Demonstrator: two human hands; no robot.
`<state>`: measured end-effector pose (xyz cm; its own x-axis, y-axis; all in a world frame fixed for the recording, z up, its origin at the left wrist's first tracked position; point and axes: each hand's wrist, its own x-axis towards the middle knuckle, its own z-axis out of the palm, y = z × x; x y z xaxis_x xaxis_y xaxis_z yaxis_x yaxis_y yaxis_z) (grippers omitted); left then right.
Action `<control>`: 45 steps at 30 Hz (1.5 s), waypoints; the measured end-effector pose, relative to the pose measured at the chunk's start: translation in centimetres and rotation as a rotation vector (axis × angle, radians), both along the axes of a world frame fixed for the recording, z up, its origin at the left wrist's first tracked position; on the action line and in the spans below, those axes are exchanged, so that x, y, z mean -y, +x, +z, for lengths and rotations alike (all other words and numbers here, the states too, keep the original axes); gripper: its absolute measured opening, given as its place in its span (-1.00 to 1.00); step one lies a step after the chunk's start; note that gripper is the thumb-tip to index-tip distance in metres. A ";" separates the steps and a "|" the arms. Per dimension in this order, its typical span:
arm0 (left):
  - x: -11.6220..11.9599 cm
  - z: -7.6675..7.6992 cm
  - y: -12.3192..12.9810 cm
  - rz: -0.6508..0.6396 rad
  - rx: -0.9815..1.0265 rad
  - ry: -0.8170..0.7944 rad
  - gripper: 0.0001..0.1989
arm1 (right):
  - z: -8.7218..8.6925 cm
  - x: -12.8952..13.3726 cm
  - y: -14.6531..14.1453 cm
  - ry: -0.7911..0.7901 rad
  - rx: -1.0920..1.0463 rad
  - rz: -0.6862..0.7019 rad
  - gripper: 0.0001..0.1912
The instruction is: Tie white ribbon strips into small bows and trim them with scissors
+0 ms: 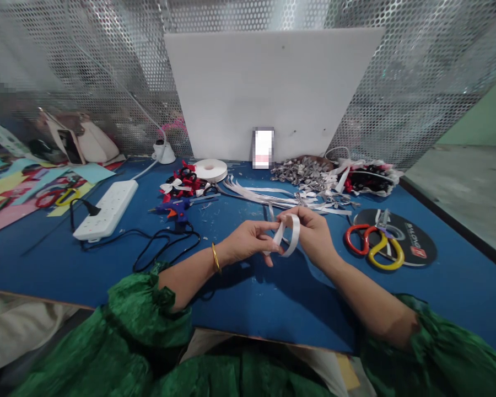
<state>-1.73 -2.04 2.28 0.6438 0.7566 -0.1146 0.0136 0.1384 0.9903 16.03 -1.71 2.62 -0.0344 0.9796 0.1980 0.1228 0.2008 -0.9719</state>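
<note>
A white ribbon [294,237] curves in a loop between my two hands, above the blue table. My left hand [254,240] pinches one part of it between thumb and fingers. The fingers of my right hand [308,226] are closed on the ribbon's upper part, close to my left fingertips. Behind my hands lie several cut white ribbon strips [258,194]. A blue glue gun [176,208] rests to the left, and a white ribbon roll [210,170] lies behind it.
Scissors with red and yellow handles [383,242] lie on a black disc [424,237] at the right. A white power strip [109,209], black cable [159,237] and coloured papers [20,187] are at the left. Grey bows [308,172] and a lit phone [263,148] are at the back.
</note>
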 end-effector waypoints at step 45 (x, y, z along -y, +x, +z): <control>0.1 1.0 -0.7 -0.057 0.183 -0.236 -0.38 | -1.2 -1.3 1.4 0.645 0.673 -0.051 -0.83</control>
